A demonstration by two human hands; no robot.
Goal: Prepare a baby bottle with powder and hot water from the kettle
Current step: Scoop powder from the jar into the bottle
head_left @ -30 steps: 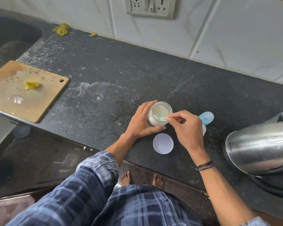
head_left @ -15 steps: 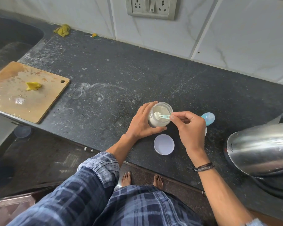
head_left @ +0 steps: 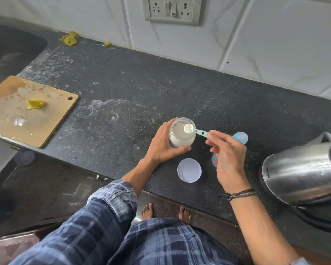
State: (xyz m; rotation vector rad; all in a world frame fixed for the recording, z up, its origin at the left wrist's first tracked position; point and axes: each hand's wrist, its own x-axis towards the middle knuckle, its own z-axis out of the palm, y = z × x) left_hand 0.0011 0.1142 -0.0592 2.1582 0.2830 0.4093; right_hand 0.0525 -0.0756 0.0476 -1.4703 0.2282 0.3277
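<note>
The left hand [head_left: 161,145] was wrapped round the open jar [head_left: 182,138], part full of white powder. The right hand [head_left: 227,155] pinched the scoop [head_left: 196,131] by its handle end. The scoop's powder-heaped bowl was over the jar mouth and its long axis ran hand to hand. The baby bottle [head_left: 240,137] lay mostly hidden behind the right hand

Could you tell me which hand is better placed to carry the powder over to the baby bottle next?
The right hand: it pinches the loaded scoop, and the baby bottle is right beside it, while the left hand grips the powder jar.
</note>
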